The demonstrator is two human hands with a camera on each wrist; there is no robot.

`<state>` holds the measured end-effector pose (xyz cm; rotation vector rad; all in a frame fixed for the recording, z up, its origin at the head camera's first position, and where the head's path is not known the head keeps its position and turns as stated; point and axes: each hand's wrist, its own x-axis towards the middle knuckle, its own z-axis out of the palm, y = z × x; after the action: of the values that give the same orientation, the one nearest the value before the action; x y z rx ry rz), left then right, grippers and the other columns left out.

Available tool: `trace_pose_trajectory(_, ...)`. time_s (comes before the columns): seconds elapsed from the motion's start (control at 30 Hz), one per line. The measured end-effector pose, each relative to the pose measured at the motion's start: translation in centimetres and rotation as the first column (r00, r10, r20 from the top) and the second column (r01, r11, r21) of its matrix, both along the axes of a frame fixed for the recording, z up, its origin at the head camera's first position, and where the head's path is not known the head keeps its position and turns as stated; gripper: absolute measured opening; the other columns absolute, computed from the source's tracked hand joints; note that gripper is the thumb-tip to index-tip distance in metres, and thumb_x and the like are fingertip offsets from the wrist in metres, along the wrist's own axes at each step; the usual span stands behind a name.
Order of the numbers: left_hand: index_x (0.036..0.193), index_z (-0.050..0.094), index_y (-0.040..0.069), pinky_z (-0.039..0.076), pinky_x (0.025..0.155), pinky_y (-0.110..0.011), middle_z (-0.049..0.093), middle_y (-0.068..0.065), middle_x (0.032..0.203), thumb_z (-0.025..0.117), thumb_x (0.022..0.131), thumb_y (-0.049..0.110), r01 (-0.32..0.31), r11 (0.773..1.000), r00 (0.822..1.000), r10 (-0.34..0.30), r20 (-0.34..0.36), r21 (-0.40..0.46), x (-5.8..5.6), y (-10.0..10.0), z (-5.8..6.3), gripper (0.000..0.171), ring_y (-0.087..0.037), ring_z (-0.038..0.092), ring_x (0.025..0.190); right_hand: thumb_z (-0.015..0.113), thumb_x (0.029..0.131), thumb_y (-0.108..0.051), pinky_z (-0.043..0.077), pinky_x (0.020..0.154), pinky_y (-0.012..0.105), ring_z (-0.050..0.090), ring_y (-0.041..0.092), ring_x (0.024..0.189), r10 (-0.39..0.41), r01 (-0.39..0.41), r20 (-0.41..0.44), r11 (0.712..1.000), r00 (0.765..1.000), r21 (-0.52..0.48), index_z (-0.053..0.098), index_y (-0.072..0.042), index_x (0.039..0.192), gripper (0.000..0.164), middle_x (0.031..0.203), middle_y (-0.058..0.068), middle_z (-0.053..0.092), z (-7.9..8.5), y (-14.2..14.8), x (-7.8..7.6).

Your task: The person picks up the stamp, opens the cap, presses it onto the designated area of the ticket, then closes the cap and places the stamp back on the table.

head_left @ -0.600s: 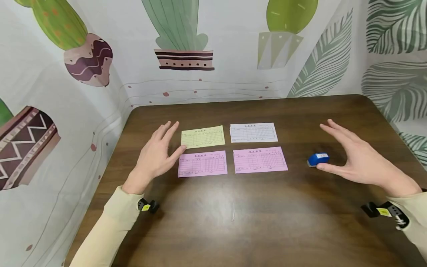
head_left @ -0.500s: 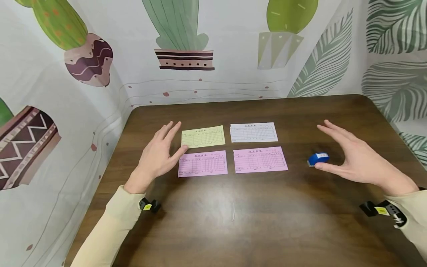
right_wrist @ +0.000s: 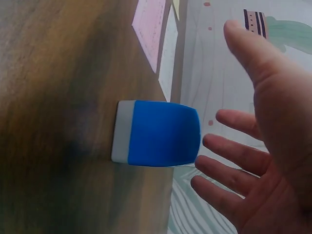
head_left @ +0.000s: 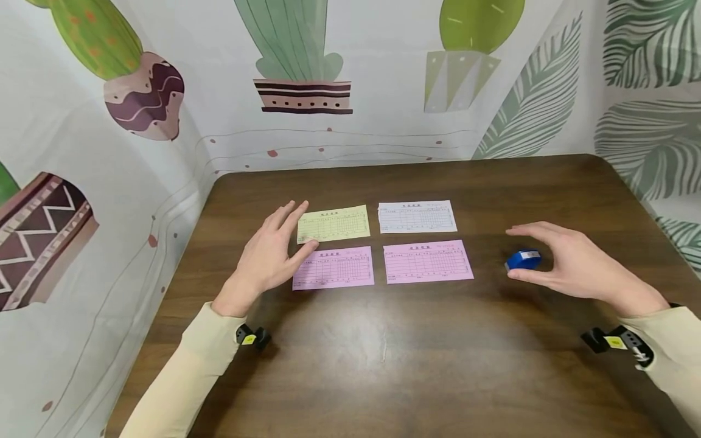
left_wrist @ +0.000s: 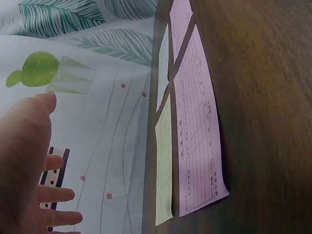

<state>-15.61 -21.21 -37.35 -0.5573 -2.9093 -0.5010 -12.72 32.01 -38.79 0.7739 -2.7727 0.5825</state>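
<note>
My left hand (head_left: 266, 261) hovers with fingers extended at the left edge of a yellow form slip (head_left: 342, 224) and a pink form slip (head_left: 342, 269), its thumb overlapping the pink one from above. In the left wrist view, that hand (left_wrist: 22, 161) is apart from the slips. On the right, my right hand (head_left: 580, 261) spreads thumb and fingers around a blue stamp (head_left: 523, 260) that stands on the table. The right wrist view shows the stamp (right_wrist: 163, 134) with a grey base, and the fingers (right_wrist: 231, 148) near its top; whether they touch is unclear.
A white form slip (head_left: 417, 217) lies at the back, right of the yellow one. Another pink slip (head_left: 428, 261) lies in front of it. The brown wooden table (head_left: 383, 389) meets a hanging white cloth (head_left: 383, 48) printed with cacti and leaves.
My left hand has shifted to the right, closer over the slips. My right hand has moved left and lowered, its fingers and thumb drawing nearer together about the stamp.
</note>
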Motion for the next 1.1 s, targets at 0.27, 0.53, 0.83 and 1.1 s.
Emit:
trace_pose_trajectory(0.27,0.170,0.029,0.025,0.044,0.119,-0.061,0.035,-0.017,0.172,0.060,0.103,0.056,0.002,1.000,1.000,-0.002,0.017,-0.015,0.2,0.4,-0.1,0.080,-0.040,0.037,0.158,0.102,0.067,-0.027,0.037,0.091,0.003,0.074,0.027,0.101,0.001,-0.001,-0.023,0.999,1.000,0.035,0.073,-0.012,0.128,0.070,0.117,0.007,0.077,-0.5,0.2,-0.3)
trace_pose_trajectory(0.53,0.170,0.029,0.025,0.043,0.121,-0.060,0.036,-0.017,0.171,0.060,0.103,0.056,0.011,1.000,1.000,-0.010,0.020,-0.022,0.4,0.7,-0.1,0.080,-0.040,0.039,0.156,0.100,0.069,-0.019,0.036,0.086,-0.003,0.072,0.021,0.096,-0.025,0.024,0.023,0.998,0.999,0.054,0.075,-0.012,0.124,0.060,0.113,0.002,0.077,-1.2,0.5,-0.4)
trace_pose_trajectory(0.83,0.169,0.030,0.026,0.047,0.116,-0.062,0.037,-0.018,0.170,0.060,0.103,0.055,0.017,1.000,0.999,-0.017,0.033,-0.021,0.4,1.1,-0.3,0.079,-0.040,0.042,0.154,0.097,0.073,-0.008,0.064,0.078,0.050,0.071,0.019,0.086,-0.019,0.012,0.065,0.994,0.998,0.107,0.077,-0.013,0.111,0.044,0.103,0.003,0.078,-1.5,0.7,-0.5)
trace_pose_trajectory(1.1,0.169,0.030,0.028,0.053,0.108,-0.060,0.040,-0.015,0.168,0.060,0.102,0.057,0.015,1.000,0.999,-0.015,0.032,-0.003,0.5,1.4,-0.4,0.079,-0.039,0.047,0.151,0.096,0.074,-0.012,0.057,0.065,0.032,0.063,0.010,0.077,-0.043,0.042,0.001,0.995,0.999,0.087,0.078,-0.015,0.107,0.038,0.095,0.001,0.077,-0.6,0.3,-0.6)
